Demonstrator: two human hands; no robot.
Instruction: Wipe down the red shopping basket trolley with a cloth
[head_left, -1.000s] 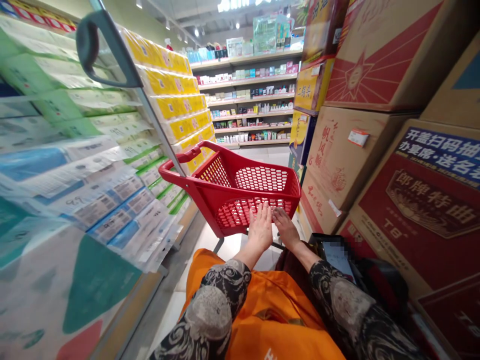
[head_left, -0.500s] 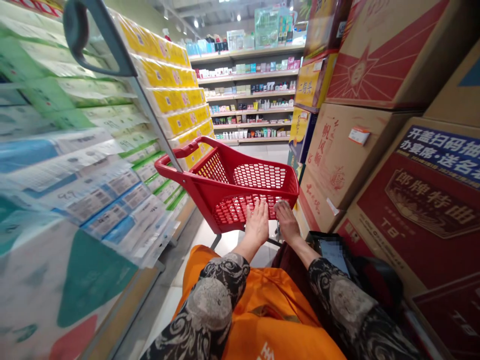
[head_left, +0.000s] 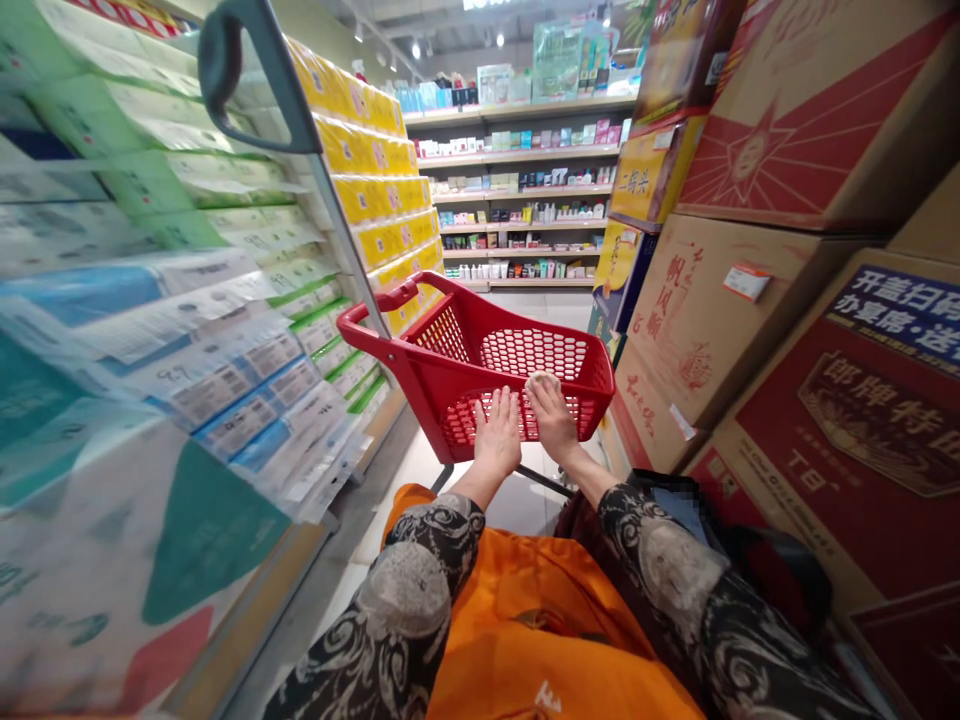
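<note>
Wrapped paper packs stacked along the left, red plastic shopping cart mid-aisle, long axis pointing far toward the store shelves, left hand and right hand open, flat on its near mesh wall, just apart, cardboard cartons piled along the right

two bare hands, one red shopping cart

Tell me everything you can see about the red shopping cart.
It is a red plastic shopping cart with a honeycomb-mesh basket, apparently empty. A tall grey pull handle rises from its left corner. The left hand and right hand rest flat on its near wall. It stands on a pale tiled aisle floor.
</note>
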